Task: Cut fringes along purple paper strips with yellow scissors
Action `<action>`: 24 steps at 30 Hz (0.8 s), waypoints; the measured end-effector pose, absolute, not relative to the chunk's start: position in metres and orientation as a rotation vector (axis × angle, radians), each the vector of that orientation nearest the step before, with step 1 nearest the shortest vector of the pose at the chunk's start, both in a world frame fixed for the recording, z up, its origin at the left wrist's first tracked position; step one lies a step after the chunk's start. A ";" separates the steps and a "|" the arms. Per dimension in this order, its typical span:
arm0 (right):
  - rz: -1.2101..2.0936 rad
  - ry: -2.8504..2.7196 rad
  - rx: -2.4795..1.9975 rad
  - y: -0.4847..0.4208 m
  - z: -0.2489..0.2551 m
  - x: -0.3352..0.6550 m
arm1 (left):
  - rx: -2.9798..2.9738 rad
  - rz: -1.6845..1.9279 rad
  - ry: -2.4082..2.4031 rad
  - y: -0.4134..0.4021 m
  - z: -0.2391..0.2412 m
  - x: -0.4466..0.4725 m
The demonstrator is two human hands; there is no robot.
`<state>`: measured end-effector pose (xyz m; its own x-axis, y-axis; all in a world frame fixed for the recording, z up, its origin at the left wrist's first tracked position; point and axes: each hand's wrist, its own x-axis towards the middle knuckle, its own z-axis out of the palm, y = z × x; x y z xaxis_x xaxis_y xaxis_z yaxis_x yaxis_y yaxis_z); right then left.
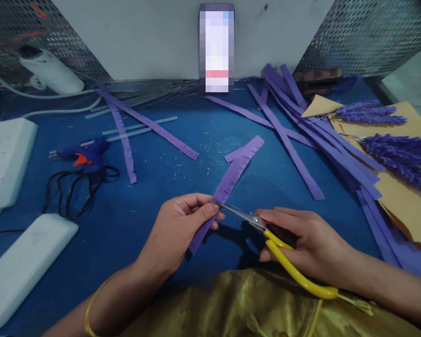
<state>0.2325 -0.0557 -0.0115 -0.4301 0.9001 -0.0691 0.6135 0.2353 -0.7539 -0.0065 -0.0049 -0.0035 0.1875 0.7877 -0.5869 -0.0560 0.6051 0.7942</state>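
Inward from both sides, left hand in pinch on purple strip, right hand around yellow-handled scissors.

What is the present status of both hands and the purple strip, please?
Left hand pinching purple strip, partly fringed. Right hand holding yellow-handled scissors, blades at strip's edge. Left thumb close to blades.

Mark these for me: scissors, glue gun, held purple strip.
Scissors (281, 258): head view, on the lower yellow handle.
Glue gun (97, 152): head view, on the blue body.
Held purple strip (233, 177): head view, on the fringed stretch.
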 end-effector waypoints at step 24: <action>1.079 -2.164 -1.379 -0.055 -0.012 0.235 | 0.722 0.638 1.238 -0.004 -0.005 -0.007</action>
